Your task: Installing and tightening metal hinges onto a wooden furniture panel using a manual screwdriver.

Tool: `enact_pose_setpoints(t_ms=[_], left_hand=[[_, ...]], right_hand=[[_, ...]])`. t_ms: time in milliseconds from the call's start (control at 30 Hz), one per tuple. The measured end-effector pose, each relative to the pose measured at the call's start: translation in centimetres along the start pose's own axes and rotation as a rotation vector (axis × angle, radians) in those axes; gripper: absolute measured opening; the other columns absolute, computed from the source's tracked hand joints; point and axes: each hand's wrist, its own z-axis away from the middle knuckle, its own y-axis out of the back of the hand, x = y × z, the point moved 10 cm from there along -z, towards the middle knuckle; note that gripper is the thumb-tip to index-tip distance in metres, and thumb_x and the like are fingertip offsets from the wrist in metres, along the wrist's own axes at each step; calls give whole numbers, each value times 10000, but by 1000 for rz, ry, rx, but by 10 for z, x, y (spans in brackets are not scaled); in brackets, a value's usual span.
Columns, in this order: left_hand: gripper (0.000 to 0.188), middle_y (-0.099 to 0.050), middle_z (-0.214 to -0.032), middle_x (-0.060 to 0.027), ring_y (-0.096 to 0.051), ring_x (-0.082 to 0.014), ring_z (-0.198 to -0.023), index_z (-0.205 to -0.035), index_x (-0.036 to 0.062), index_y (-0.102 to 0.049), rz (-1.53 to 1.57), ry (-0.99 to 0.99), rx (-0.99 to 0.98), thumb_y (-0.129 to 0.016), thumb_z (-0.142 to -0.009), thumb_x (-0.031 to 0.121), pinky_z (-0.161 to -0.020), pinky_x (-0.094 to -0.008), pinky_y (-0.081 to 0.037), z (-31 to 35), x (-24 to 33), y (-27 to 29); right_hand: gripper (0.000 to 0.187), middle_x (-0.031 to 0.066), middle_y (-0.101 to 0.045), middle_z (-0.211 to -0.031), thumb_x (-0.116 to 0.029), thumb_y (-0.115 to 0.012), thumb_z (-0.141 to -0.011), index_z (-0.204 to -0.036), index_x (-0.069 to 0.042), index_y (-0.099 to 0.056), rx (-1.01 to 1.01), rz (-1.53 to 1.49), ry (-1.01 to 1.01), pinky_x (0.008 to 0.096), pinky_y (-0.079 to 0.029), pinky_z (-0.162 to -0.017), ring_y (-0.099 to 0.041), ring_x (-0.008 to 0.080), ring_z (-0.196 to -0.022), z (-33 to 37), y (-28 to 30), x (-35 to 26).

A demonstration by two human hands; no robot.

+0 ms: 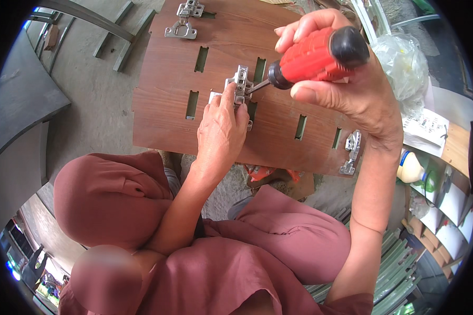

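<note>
Middle hinge point(241, 74): we have it on the brown slotted table point(157, 105), well in from the left and lower edges.
Left hand point(220, 128): our fingers are drawn in on that hinge, index on top, thumb at its right side; our wrist crosses the table's lower edge.
Right hand point(360, 97): our fingers wrap firmly around the red handle of a screwdriver point(312, 58), raised above the table.
Screwdriver shaft: we slant it down leftward, its end at the middle hinge's right side.
Right hinge point(351, 152): we see it close to the lower right corner, near our right forearm.
Upper-left hinge point(184, 21): it lies near the left edge, well apart from our hands.
Room leftward: we have a broad wood-grained stretch with slots point(201, 59), then concrete floor point(105, 100).
Room rightward: tighter for us, a clear plastic bag point(404, 65) showing just beside our right hand.
</note>
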Motion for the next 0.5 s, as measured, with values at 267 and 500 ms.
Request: enact_pose_setpoints(t_ms=[267,500], left_hand=[[433,-544,-1053,-225,-557,-396,-966,-1289,28,-437,-6,-6,-9,-535,-891,169,-782,-489,-496,-1,1,-4],[429,-543,-1055,-232,-557,-402,-960,-1287,27,-439,9,-27,17,-533,-896,177,-787,-495,-490,-1,2,-2]], right_hand=[[734,133,-575,-1161,-227,-822,-699,-1298,-19,-451,67,-118,-117,376,-444,-975,-561,229,-1075,3,3,9],[728,134,-580,-1118,-228,-813,-706,-1296,-4,-451,112,-288,-330,370,-428,-994,-566,221,-1056,7,-3,14]])
